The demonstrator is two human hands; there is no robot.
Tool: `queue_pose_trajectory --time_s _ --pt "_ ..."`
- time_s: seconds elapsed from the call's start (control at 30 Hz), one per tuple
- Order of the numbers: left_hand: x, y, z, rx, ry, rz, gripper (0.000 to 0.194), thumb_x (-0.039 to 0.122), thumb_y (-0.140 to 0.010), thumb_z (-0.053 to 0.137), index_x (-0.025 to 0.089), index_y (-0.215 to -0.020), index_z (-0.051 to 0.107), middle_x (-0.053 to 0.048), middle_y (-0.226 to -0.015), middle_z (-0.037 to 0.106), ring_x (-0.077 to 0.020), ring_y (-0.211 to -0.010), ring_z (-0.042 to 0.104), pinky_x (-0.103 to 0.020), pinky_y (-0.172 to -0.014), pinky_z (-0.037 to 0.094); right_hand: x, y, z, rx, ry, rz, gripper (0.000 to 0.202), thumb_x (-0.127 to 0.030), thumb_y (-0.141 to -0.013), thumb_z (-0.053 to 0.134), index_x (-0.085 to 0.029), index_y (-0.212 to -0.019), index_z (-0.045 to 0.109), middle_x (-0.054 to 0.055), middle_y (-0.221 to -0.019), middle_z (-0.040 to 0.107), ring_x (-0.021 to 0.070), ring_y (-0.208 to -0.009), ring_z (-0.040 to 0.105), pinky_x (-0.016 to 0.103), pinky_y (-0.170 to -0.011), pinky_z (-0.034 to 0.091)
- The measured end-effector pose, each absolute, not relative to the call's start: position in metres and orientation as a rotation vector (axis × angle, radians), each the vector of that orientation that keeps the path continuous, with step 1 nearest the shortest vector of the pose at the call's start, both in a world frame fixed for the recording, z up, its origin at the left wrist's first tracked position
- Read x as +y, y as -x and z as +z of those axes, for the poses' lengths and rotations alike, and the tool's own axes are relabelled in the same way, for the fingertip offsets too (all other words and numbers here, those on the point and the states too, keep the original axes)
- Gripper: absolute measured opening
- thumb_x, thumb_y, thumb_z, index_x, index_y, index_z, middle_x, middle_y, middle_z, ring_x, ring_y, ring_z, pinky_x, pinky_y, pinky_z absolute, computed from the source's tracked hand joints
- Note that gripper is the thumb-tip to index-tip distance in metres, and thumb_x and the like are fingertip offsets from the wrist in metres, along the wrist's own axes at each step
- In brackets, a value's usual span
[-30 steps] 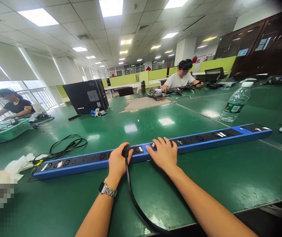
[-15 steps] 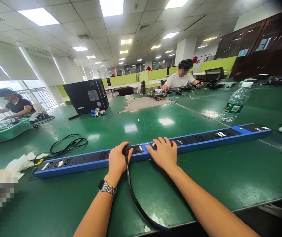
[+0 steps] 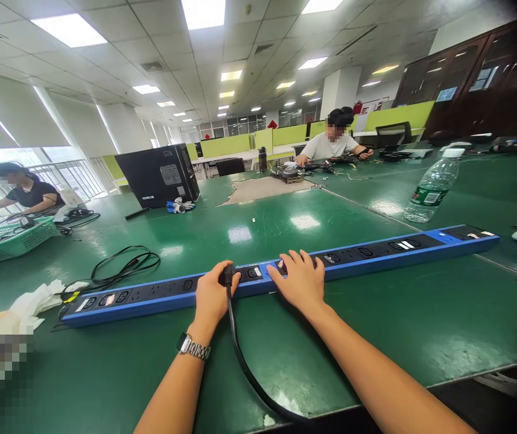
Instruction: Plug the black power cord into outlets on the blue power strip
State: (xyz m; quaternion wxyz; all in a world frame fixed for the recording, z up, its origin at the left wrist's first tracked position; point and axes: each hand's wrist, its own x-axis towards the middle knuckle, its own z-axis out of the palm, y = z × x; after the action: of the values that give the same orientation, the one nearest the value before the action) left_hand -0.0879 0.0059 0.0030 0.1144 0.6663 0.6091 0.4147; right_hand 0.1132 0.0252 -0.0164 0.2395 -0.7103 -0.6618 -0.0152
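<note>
A long blue and black power strip [image 3: 163,302] lies across the green table, with rows of sockets on top. My left hand [image 3: 213,294], with a watch on its wrist, pinches a black plug [image 3: 228,275] over the strip, left of its middle. From that plug a thick black cable [image 3: 244,361] curves down towards the table's front edge. Whether the plug sits fully in a socket is hidden by my fingers. My right hand [image 3: 301,280] rests on the strip with its fingers spread, just right of the middle, holding nothing.
Behind the strip are a coiled black cable [image 3: 126,265], a black computer case [image 3: 158,175] with gloves beside it, and a water bottle [image 3: 432,187]. A green basket [image 3: 27,235] and white plastic wrapping [image 3: 36,301] are at left. Two people sit at the table's far sides.
My left hand and the plug have shifted slightly to the left along the strip. My right hand has stayed in place on the strip.
</note>
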Motion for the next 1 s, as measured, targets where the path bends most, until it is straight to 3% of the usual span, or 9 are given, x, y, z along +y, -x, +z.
queue_pose_trajectory --time_s 0.57,0.73,1.0 --pt "0.0041 0.0860 -0.0010 1.856 -2.012 1.172 0.033 0.043 -0.089 0.060 0.022 -0.113 0.067 -0.005 -0.094 0.074 -0.0222 -0.083 0.067 -0.033 -0.077 0.050 0.0258 -0.1129 -0.0188 -1.810 1.934 -0.061 0.058 -0.057 -0.094 0.038 -0.019 -0.130 0.063 0.011 -0.145 0.054 0.0325 -0.139 0.036 0.055 -0.114 0.017" --pt "0.0062 0.0866 -0.0030 1.822 -2.062 1.267 0.030 0.036 -0.088 0.059 0.018 -0.111 0.067 -0.008 -0.096 0.074 -0.0211 -0.082 0.068 -0.032 -0.080 0.052 0.0255 -0.1136 -0.0174 -1.808 1.937 -0.040 0.058 -0.057 -0.094 0.038 -0.019 -0.130 0.062 0.010 -0.145 0.053 0.0324 -0.140 0.035 0.054 -0.114 0.016" --pt "0.0048 0.0891 0.0025 1.784 -2.045 1.214 0.030 0.038 -0.085 0.064 0.019 -0.107 0.069 -0.005 -0.087 0.074 -0.0185 -0.074 0.067 -0.029 -0.072 0.053 0.0257 -0.1138 -0.0174 -1.806 1.933 -0.042 0.058 -0.057 -0.094 0.037 -0.019 -0.130 0.063 0.010 -0.144 0.054 0.0324 -0.140 0.035 0.055 -0.114 0.016"
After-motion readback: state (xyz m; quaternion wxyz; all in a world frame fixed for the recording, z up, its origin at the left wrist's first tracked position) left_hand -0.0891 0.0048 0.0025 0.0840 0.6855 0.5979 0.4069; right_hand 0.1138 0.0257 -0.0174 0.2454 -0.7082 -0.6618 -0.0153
